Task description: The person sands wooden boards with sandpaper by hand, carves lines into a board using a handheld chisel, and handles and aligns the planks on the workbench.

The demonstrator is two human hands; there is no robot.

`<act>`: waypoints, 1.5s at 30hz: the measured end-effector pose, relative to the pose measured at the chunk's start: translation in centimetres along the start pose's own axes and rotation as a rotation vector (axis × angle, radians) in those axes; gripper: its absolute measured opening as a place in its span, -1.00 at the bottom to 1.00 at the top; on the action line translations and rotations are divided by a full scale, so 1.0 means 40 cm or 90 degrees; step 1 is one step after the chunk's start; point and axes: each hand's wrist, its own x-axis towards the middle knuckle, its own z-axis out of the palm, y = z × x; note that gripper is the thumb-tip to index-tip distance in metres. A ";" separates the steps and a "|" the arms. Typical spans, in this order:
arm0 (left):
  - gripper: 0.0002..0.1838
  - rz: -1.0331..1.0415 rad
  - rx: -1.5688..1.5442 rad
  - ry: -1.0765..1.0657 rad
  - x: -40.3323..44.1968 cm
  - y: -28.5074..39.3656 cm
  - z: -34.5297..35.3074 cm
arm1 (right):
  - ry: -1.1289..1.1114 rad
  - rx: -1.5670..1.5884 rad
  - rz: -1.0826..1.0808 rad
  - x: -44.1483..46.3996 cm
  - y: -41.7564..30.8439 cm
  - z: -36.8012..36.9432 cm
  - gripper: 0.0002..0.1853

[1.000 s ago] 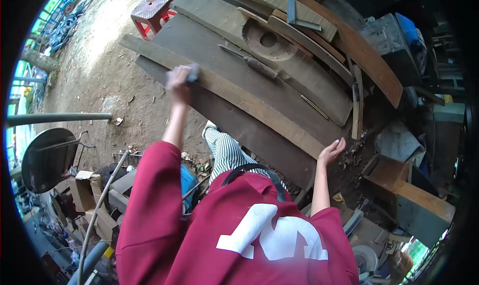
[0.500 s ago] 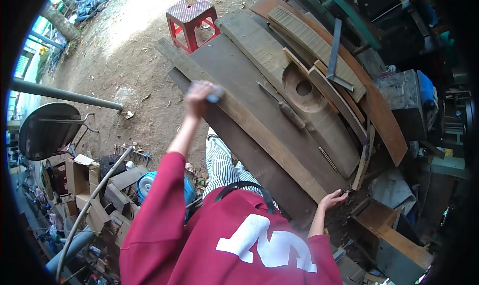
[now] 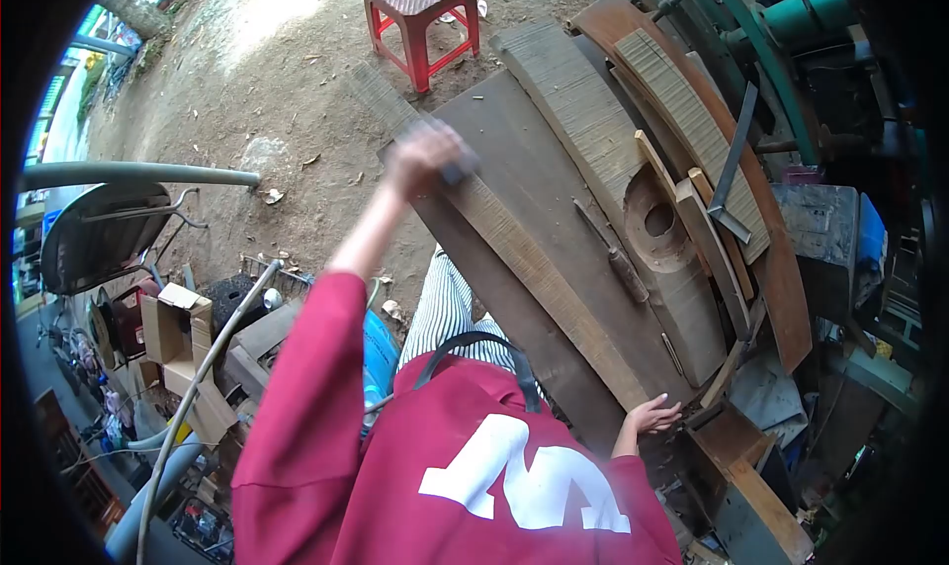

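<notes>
My left hand is closed around a small grey-blue block, blurred by motion, near the far end of a long, curved wooden board. The block lies against the board's upper face; its exact kind is unclear. My right hand rests at the near end of the same board, palm turned up and fingers stretched out. Beneath the board is a wide dark plank surface. A knife-like tool with a wooden handle lies on it, right of the board.
Several curved wood pieces are stacked on the right, with a metal square on top. A red stool stands beyond the planks. On the left are a metal pole, a folding chair and a cardboard box.
The whole view has shifted, so things appear further right. My left hand has slid slightly toward the board's far end with the block. My right hand stays at the near end.
</notes>
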 end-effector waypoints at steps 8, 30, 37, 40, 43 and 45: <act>-0.73 -0.072 -0.241 0.095 -0.032 0.236 -0.116 | 0.007 -0.031 0.049 -0.014 -0.007 -0.005 -0.47; -0.68 0.102 -0.291 0.018 -0.026 0.124 -0.106 | -0.056 -0.106 0.251 -0.007 -0.032 -0.033 -0.36; -0.67 -0.309 -0.156 0.169 -0.021 0.128 -0.080 | -0.302 -0.105 0.205 -0.033 0.060 -0.121 -0.25; -0.65 -0.081 -0.334 0.037 -0.055 0.379 -0.132 | -0.434 -0.013 0.196 -0.016 0.074 -0.148 -0.14; -0.60 0.097 -0.383 -0.007 -0.060 0.320 -0.108 | -0.405 -0.047 0.149 -0.019 0.041 -0.124 -0.04; -0.65 0.007 -0.258 0.018 -0.038 0.164 -0.110 | -0.440 -0.052 0.134 -0.017 0.029 -0.135 0.02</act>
